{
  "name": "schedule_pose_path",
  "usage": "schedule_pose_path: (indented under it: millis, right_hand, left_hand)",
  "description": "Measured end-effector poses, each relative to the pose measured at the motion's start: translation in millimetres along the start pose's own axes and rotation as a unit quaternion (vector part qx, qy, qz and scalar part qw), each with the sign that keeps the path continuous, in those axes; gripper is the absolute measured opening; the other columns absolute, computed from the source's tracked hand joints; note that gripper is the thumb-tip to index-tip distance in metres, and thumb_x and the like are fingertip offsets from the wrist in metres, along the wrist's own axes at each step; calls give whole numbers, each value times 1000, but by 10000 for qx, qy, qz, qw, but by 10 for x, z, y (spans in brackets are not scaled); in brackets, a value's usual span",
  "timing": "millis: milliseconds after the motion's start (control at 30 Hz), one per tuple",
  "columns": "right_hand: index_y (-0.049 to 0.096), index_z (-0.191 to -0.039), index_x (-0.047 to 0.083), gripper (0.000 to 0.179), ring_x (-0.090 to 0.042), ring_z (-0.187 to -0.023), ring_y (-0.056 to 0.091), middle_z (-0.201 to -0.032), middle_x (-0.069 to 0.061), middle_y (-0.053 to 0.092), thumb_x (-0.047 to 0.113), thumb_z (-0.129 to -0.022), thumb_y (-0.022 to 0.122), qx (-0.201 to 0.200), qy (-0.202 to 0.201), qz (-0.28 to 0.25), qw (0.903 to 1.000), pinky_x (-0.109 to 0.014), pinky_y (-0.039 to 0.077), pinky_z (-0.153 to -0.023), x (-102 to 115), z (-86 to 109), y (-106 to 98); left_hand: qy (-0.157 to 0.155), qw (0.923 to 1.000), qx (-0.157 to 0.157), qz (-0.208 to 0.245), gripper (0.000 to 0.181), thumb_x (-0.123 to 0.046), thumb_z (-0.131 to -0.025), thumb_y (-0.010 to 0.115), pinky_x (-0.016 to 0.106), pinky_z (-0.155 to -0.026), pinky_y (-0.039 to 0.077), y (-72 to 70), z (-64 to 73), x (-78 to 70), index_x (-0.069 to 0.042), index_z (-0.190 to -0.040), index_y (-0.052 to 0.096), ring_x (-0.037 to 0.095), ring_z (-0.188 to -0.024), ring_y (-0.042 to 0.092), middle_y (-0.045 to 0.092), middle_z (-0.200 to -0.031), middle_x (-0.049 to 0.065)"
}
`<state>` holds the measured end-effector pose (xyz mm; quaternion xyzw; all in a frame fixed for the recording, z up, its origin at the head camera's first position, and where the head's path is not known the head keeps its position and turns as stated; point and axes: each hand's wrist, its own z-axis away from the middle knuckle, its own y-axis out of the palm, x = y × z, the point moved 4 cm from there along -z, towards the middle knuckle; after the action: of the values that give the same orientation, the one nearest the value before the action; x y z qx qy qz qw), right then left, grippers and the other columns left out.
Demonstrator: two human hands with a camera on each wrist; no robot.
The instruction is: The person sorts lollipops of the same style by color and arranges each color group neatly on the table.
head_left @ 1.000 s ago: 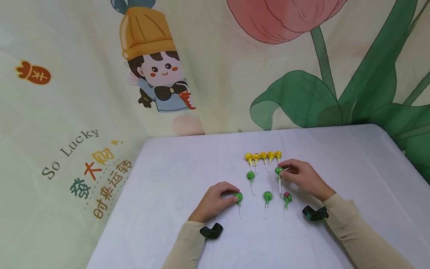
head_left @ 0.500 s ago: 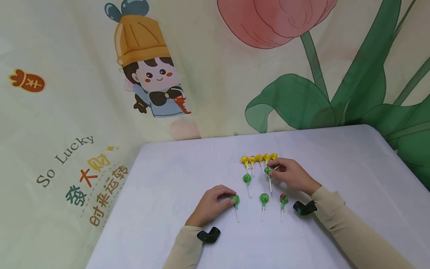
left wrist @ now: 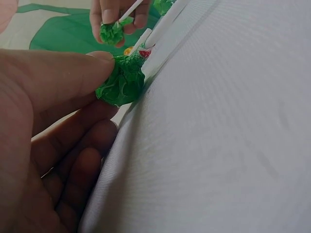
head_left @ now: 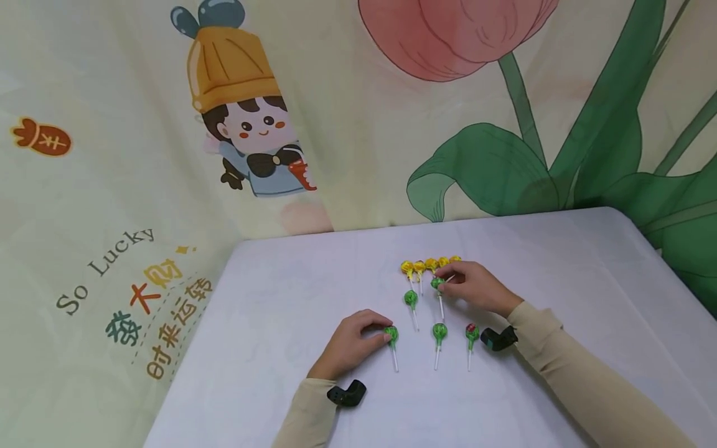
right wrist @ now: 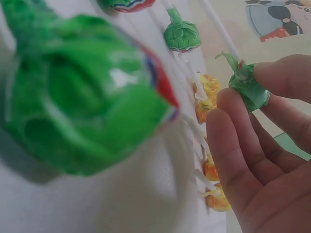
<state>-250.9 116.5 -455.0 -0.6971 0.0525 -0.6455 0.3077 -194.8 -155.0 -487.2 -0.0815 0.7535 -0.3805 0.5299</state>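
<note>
My left hand (head_left: pixel 356 341) pinches the green-wrapped head of a lollipop (left wrist: pixel 121 82) between thumb and fingers, its white stick pointing toward me on the table. My right hand (head_left: pixel 476 287) pinches another green lollipop (right wrist: pixel 249 87) by its head, just in front of the yellow row, stick hanging toward me. Left of it lies a green lollipop (head_left: pixel 411 298). Between the hands and nearer to me is one more green lollipop (head_left: pixel 439 332). A green lollipop with a red patch (head_left: pixel 472 333) lies to its right, close to the right wrist.
Several yellow lollipops (head_left: pixel 407 267) form a row toward the back of the white-covered table (head_left: pixel 302 280), the right ones partly behind the right hand. A printed backdrop (head_left: pixel 347 124) hangs behind the table. Each wrist wears a black camera (head_left: pixel 347 393).
My right hand has moved left with its green lollipop, toward the green lollipop beside it. My left hand keeps its pinch in place. The head view has shifted slightly.
</note>
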Motion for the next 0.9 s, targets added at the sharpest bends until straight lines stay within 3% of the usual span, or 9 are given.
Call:
schedule_pose_path:
  millis: [400, 567, 900]
  right_hand:
    - [65, -106, 16, 22, -19, -90, 56, -103, 0, 60, 23, -85, 68, 195, -69, 448, 9988, -31, 49, -73, 79, -137, -28]
    - [65, -105, 12, 22, -19, -83, 58, -100, -2, 61, 19, -84, 68, 431, -38, 362, 9984, -32, 51, -68, 63, -180, 21]
    - [67, -100, 17, 18, -17, -80, 58, -95, 3, 63, 20, -82, 70, 739, 29, 543, 9958, -31, 51, -61, 5, -257, 127]
  left_hand:
    - [-63, 10000, -4, 35, 24, -38, -86, 65, 28, -89, 42, 8, -1, 13, -28, -108, 66, 1, -102, 53, 60, -104, -19]
    - [-37, 10000, -31, 9, 23, -36, -86, 65, 30, -90, 42, 6, 5, 0, -28, -108, 66, 3, -102, 53, 60, -105, -18]
    - [-42, 10000, -27, 19, 23, -33, -86, 65, 29, -89, 42, 6, 5, -20, -26, -108, 67, 2, -102, 53, 60, -104, -18]
